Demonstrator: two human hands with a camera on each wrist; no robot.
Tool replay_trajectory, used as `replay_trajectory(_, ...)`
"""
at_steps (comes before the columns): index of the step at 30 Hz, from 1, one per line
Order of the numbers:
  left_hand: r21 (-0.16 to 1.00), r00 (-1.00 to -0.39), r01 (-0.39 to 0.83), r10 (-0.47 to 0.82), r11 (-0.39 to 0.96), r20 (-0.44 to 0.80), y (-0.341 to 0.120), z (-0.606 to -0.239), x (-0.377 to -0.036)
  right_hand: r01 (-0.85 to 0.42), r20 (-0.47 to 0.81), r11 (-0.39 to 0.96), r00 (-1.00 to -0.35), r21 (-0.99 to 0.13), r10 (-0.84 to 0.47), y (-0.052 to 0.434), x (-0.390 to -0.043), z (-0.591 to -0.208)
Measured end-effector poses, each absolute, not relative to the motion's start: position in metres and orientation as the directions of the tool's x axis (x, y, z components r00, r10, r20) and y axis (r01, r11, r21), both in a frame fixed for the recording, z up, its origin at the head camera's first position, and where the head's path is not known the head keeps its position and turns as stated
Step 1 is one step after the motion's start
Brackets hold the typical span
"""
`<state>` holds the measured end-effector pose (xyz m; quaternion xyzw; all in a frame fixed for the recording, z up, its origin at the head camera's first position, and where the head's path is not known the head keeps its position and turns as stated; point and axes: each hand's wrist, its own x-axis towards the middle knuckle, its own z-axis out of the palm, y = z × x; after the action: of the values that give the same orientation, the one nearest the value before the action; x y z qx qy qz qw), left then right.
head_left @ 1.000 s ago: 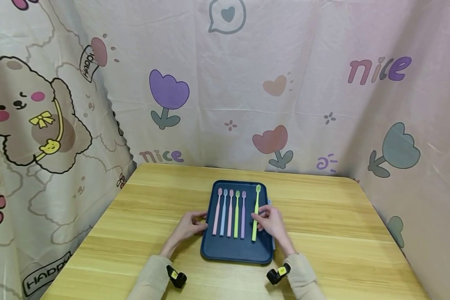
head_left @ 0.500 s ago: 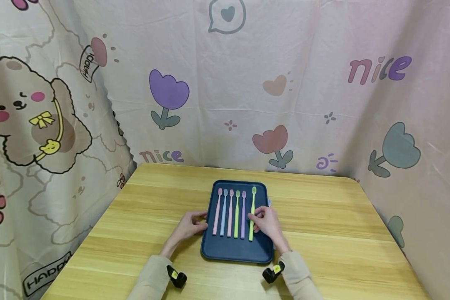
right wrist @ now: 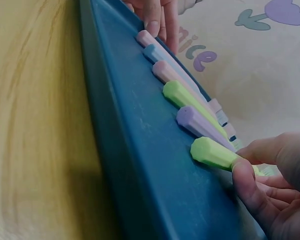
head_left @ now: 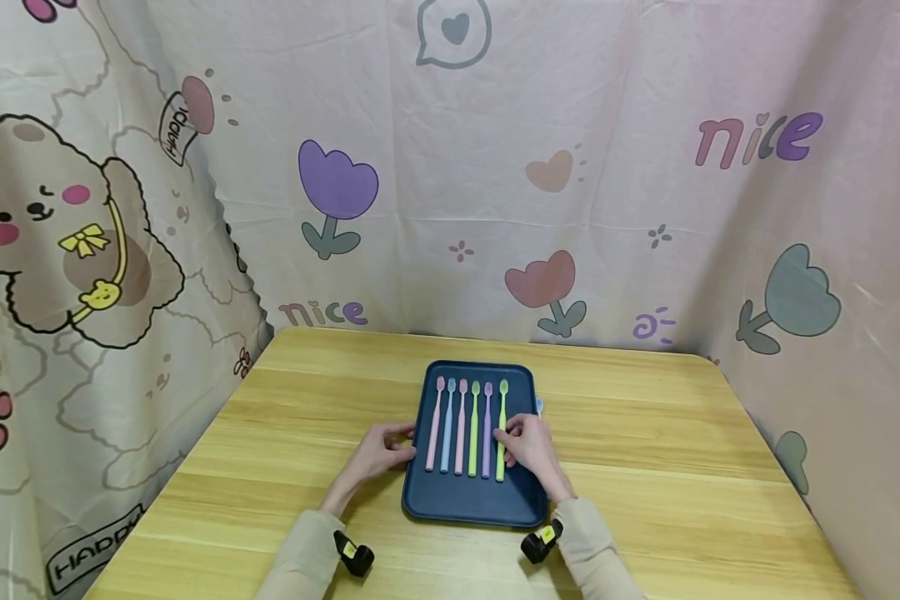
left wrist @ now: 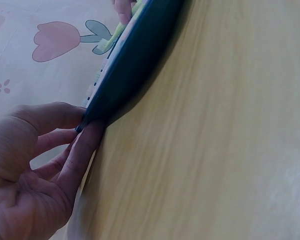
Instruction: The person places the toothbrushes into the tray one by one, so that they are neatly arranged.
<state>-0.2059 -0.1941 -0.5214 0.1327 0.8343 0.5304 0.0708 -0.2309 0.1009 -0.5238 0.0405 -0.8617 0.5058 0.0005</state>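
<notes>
A dark blue tray [head_left: 472, 504] lies on the table, bearing a row of toothbrushes side by side. From left they are a pink toothbrush [head_left: 434, 429], a blue one, another pink one, a green toothbrush [head_left: 473, 433] and a purple toothbrush [head_left: 487, 433]. My right hand [head_left: 531, 446] pinches a yellow-green toothbrush [head_left: 502, 408] by its handle, just right of the purple one. In the right wrist view, thumb and fingers close on that yellow-green handle [right wrist: 215, 152]. My left hand [head_left: 378, 450] pinches the tray's left rim, as the left wrist view also shows.
Beyond the tray's right edge a small light-blue piece [head_left: 539, 407] shows on the wooden table [head_left: 645, 467], mostly hidden by the tray and right hand. Printed curtains [head_left: 450, 183] hang behind the table and along its sides.
My right hand has moved left with the yellow-green toothbrush, bringing it close beside the purple one and roughly parallel to the row. The left hand and tray have stayed put.
</notes>
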Motion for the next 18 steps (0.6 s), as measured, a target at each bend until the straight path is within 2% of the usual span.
replay_trajectory(8, 0.920, -0.945, 0.152, 0.326, 0.362, 0.028, -0.190, -0.490, -0.191, -0.059, 0.032, 0.527, -0.998, -0.848, -0.061, 0.098, -0.231, -0.525)
replay_trajectory(18, 0.915, -0.947, 0.147, 0.321, 0.377, 0.020, -0.191, -0.489, -0.192, -0.074, 0.052, 0.547, -0.997, -0.834, -0.056, 0.097, -0.231, -0.527)
